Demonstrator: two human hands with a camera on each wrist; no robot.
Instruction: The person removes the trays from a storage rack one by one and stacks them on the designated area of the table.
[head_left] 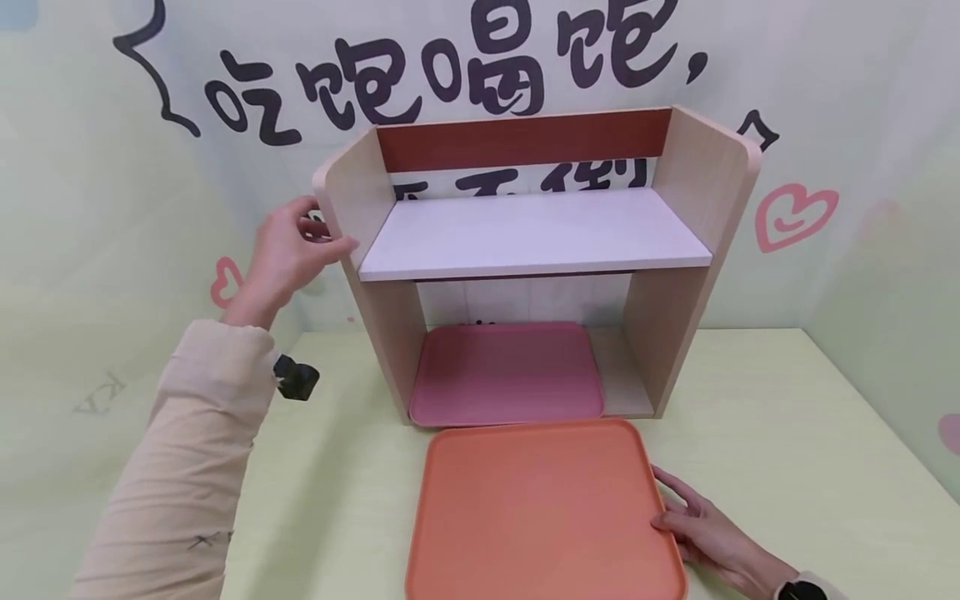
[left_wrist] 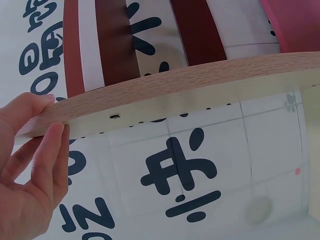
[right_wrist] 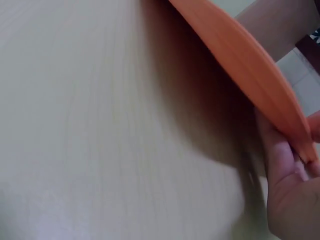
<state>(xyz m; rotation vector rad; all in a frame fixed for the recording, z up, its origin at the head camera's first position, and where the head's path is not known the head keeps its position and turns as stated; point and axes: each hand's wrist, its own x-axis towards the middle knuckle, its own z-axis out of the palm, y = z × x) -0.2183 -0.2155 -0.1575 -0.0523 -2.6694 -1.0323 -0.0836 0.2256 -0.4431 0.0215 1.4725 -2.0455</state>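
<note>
A wooden desktop shelf (head_left: 532, 229) with a white middle board stands at the back of the table. My left hand (head_left: 288, 250) grips the front edge of its left side panel (left_wrist: 165, 82), the thumb on one face and the fingers on the other. On the shelf's bottom board lies a pink tray (head_left: 510, 375), toward the left. Just in front is an orange tray (head_left: 540, 517), its far rim close to the pink one. My right hand (head_left: 708, 533) pinches its right rim, thumb above and fingers underneath. In the right wrist view that tray's edge (right_wrist: 250, 65) is raised over the tabletop, casting a shadow.
The pale wooden table (head_left: 780, 417) extends to both sides of the shelf. A printed backdrop (head_left: 862, 108) with black lettering and pink hearts hangs close behind it. A small black object (head_left: 296, 377) shows beside the left sleeve (head_left: 195, 442).
</note>
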